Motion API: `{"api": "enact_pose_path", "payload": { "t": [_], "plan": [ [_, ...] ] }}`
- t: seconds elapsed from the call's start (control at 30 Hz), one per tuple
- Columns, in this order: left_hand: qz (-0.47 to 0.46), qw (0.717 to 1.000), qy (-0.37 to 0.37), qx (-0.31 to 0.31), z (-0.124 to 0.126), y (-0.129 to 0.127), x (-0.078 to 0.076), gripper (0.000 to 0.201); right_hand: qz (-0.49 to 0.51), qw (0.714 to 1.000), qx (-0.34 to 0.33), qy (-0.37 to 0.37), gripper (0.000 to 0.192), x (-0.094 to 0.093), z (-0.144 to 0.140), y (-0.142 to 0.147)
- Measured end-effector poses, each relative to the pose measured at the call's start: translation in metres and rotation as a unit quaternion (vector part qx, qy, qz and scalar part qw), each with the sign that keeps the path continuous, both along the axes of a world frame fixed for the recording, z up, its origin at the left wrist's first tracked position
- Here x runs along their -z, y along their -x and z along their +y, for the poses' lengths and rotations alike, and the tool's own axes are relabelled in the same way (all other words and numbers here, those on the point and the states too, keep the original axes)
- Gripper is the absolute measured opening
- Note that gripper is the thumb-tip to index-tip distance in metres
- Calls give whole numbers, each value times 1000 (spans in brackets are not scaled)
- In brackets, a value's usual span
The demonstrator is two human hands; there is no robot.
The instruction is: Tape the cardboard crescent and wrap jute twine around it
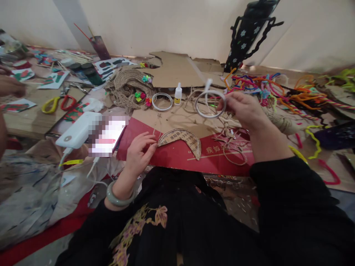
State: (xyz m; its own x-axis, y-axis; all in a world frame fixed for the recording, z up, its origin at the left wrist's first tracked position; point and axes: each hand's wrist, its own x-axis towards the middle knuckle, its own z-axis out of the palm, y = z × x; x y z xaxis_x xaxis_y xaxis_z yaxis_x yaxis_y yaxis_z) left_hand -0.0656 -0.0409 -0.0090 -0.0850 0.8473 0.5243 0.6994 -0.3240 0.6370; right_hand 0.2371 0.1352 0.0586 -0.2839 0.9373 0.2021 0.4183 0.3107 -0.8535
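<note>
My right hand (244,111) holds up a white roll of double-sided tape (210,104), with a loose end sticking up from it. My left hand (140,151) pinches the left tip of a crescent-shaped cardboard piece (181,139) that lies on a red sheet of card (177,155) in front of me. A jade bangle (118,197) is on my left wrist. A second tape roll (162,101) and a small white glue bottle (178,94) sit further back.
A phone (107,136) and a white power bank (79,129) lie at the left. Scissors (59,103), coiled jute rope (129,87), a cut cardboard sheet (177,70) and a heap of coloured pipe cleaners (277,88) surround the spot. Another person's hand (11,87) shows at far left.
</note>
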Motion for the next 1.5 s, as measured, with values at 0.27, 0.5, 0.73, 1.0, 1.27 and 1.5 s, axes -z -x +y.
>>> {"api": "enact_pose_path", "payload": {
  "t": [0.27,0.5,0.73,1.0,1.27,1.5],
  "plan": [
    [-18,999,0,43,12,-10,3,12,319,938,92,102,24,-1,-8,-27],
    [-13,999,5,33,8,-6,1,11,328,935,66,113,34,-16,-23,-15],
    [-35,999,11,25,6,-5,-5,11,354,932,8,78,27,-22,-32,-1],
    [-146,985,48,74,14,-28,-20,19,297,951,-79,43,27,-27,-52,19],
    [-354,917,91,163,40,-55,-53,47,62,974,-215,-18,34,-31,-80,49],
    [-482,864,82,123,35,-46,-54,32,-184,935,-224,-206,34,6,-33,60]
  ]
}}
